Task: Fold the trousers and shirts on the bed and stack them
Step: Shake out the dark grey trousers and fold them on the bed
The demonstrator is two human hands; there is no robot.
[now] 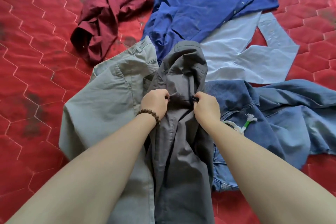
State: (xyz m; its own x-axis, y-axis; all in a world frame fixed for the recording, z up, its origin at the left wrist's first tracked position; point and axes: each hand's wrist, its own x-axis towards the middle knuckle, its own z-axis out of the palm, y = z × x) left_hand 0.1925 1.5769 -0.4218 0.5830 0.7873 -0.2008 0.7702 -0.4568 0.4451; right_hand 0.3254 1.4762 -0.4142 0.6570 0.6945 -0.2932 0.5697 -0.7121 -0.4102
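Note:
Dark grey trousers (181, 151) run down the middle of the bed, bunched at the top. My left hand (154, 103) and my right hand (206, 106) each grip a pinch of their fabric, a hand's width apart. Light grey trousers (101, 107) lie under them on the left. Blue denim trousers (272, 123) with a white drawstring lie on the right. Behind are a royal blue shirt (200, 11), a light blue shirt (236, 60) and a crumpled maroon shirt (112, 9).
The clothes lie on a red quilted mattress (32, 60) with dark stains. Bare mattress shows on the left and at the far right (309, 23). A beaded bracelet sits on my left wrist.

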